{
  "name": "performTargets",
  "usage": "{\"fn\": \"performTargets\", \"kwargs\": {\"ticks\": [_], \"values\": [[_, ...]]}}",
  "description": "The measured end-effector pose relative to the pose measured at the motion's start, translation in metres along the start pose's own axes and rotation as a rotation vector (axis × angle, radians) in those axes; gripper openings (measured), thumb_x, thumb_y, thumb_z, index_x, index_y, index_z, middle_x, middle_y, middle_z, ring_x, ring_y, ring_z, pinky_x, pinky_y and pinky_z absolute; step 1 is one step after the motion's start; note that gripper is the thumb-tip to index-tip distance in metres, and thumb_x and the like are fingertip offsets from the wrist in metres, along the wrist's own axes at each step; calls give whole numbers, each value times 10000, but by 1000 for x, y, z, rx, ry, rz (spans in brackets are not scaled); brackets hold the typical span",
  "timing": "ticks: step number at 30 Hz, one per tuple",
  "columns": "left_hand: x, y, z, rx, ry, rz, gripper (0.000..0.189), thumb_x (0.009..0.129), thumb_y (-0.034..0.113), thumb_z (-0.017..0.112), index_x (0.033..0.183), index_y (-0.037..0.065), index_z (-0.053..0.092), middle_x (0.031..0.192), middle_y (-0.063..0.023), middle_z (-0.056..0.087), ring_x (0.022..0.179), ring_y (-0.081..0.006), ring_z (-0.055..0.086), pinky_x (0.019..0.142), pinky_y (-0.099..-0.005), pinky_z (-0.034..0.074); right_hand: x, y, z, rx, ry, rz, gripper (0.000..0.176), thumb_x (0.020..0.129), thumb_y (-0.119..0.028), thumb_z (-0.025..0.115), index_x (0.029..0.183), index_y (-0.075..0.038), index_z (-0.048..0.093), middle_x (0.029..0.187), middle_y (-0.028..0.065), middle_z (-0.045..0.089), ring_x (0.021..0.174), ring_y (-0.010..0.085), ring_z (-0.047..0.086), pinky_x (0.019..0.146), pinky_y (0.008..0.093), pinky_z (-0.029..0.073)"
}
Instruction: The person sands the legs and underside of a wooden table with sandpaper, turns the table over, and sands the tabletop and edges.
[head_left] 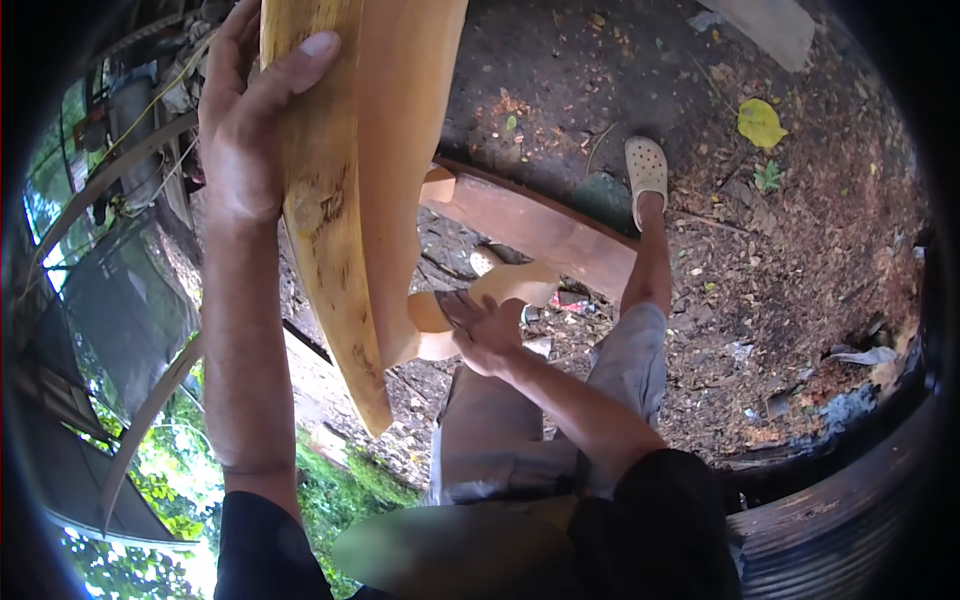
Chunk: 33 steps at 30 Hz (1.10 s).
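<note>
You seem to be working the surface by hand: your left hand (245, 130) at 10 o'clock clamps the carved wood (395, 140), thumb over its face, while your right hand (490, 335) near centre bends against a curved pale part (432, 313), its exact grip impossible to tell. The next move calls for firm left-hand support and light right-hand contact. The wood runs from 11 to 7 o'clock, smooth tan beside yellow, dark-flecked grain, tapering below.
</note>
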<state>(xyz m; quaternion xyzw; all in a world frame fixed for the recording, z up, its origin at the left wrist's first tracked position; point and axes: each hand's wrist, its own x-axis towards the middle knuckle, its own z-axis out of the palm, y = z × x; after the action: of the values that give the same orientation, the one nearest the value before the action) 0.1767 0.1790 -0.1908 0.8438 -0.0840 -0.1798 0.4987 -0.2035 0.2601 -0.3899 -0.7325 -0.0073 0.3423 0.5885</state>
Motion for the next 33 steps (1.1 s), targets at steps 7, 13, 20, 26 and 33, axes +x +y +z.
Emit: {"fn": "performTargets", "kwargs": {"ticks": [7, 13, 20, 26, 33], "values": [[-4, 0, 9, -2, -3, 9, 741, 914, 171, 735, 1548, -70, 437, 1374, -202, 619, 1236, -265, 633, 1084, -377, 489, -1, 22, -2, -180, 13, 49, 614, 1063, -243, 304, 1650, -85, 392, 1742, 139, 331, 1645, 292, 220, 1336, 573, 95], [-2, 0, 7, 3, -2, -4, 741, 914, 171, 735, 1550, -63, 436, 1367, -201, 624, 1223, -263, 641, 1075, -375, 497, -43, 0, -39, -60, -43, -20, 645, 1050, -255, 384, 1675, -108, 324, 1746, 128, 310, 1637, 274, 234, 1338, 554, 152], [1, -1, -3, -11, 0, -35, 734, 910, 171, 737, 1547, -53, 448, 1362, -196, 628, 1218, -259, 642, 1072, -370, 498, -20, -30, -13, 250, 26, -19, 627, 1047, -215, 384, 1663, -102, 355, 1726, 124, 361, 1638, 286, 239, 1322, 569, 160], [3, -3, -13, -30, 8, -39, 725, 907, 173, 740, 1540, -46, 463, 1356, -189, 632, 1215, -255, 641, 1071, -370, 497, 26, -27, -13, 144, -82, 32, 645, 1038, -188, 361, 1679, -115, 346, 1768, 125, 280, 1643, 282, 229, 1282, 590, 172], [3, 2, -9, -3, 18, -37, 715, 896, 171, 739, 1530, -36, 483, 1359, -184, 627, 1209, -245, 636, 1066, -366, 492, 1, -38, -34, 101, -117, -106, 615, 1064, -251, 369, 1665, -120, 368, 1760, 112, 295, 1638, 320, 221, 1308, 626, 152]]}}
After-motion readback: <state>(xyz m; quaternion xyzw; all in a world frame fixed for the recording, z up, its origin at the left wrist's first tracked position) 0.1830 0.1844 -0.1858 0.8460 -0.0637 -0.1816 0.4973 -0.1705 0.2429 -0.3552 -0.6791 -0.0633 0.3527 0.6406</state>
